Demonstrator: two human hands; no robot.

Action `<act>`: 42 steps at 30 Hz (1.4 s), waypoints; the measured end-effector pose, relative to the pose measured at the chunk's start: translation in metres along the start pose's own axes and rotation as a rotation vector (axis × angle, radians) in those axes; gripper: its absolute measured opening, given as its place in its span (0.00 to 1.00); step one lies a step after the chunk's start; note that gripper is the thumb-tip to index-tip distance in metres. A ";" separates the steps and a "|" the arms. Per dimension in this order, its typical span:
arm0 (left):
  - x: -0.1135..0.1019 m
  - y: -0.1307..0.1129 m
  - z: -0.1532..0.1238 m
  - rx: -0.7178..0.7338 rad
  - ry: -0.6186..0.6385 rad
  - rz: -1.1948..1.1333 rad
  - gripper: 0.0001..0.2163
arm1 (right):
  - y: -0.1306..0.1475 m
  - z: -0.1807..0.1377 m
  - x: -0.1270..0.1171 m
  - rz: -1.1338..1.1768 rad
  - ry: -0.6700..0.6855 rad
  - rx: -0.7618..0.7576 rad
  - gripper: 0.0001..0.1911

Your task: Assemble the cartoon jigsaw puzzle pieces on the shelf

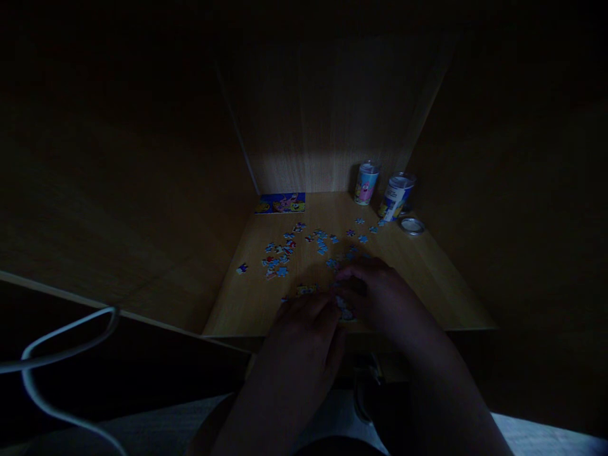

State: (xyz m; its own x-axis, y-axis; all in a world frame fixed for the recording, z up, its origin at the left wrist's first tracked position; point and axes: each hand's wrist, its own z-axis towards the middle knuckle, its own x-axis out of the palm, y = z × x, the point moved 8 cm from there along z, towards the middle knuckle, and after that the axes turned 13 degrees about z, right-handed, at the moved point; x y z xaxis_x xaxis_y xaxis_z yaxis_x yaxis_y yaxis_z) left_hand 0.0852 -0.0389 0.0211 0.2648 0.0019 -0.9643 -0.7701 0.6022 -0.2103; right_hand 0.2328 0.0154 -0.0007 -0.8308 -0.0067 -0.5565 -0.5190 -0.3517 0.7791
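Jigsaw puzzle pieces (282, 272) lie scattered over a wooden surface in dim light. My left hand (306, 329) rests at the near edge with its fingers bent, covering part of the puzzle. What lies under those fingertips is hidden. Just to its right, my right hand (380, 288) pinches thumb and forefinger together on a small puzzle piece, hard to see in the dark. Between the hands sits a patch of pale pieces (345, 310). Just beyond the left fingers is a yellow section of puzzle (306, 290).
A cartoon picture card (287, 202) lies at the back left. Two printed cans (365, 183) stand at the back right, the nearer one beside a round lid (411, 226). Wooden panels rise at the back and both sides. A white cable (71, 415) loops at the lower left.
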 end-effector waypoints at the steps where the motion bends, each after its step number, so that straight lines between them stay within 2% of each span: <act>1: 0.000 0.000 0.000 -0.003 0.004 0.002 0.12 | 0.000 0.000 0.000 -0.003 -0.002 -0.002 0.07; 9: 0.000 -0.001 0.002 -0.014 0.042 0.014 0.11 | 0.009 0.002 -0.002 -0.033 0.008 -0.019 0.09; 14: -0.001 0.000 0.001 -0.007 0.022 -0.005 0.12 | 0.008 -0.001 -0.001 0.010 0.027 -0.044 0.04; 24: 0.000 0.001 0.001 -0.009 0.022 0.000 0.12 | 0.005 0.001 -0.001 -0.027 0.007 -0.004 0.04; 30: 0.000 0.000 0.001 -0.002 0.031 0.005 0.12 | 0.007 0.003 -0.003 -0.032 -0.011 -0.026 0.09; 37: -0.001 0.001 0.001 -0.021 0.035 0.003 0.10 | 0.006 -0.001 -0.005 0.021 0.055 -0.068 0.14; 42: -0.001 0.001 -0.001 0.008 0.007 0.008 0.11 | 0.003 -0.004 -0.010 0.034 0.044 -0.061 0.15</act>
State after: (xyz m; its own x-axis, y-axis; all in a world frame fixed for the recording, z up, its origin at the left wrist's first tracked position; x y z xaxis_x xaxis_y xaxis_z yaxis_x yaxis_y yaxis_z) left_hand 0.0840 -0.0388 0.0217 0.2545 0.0015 -0.9671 -0.7676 0.6086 -0.2010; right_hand 0.2406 0.0110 0.0057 -0.8372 -0.0606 -0.5435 -0.4764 -0.4071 0.7793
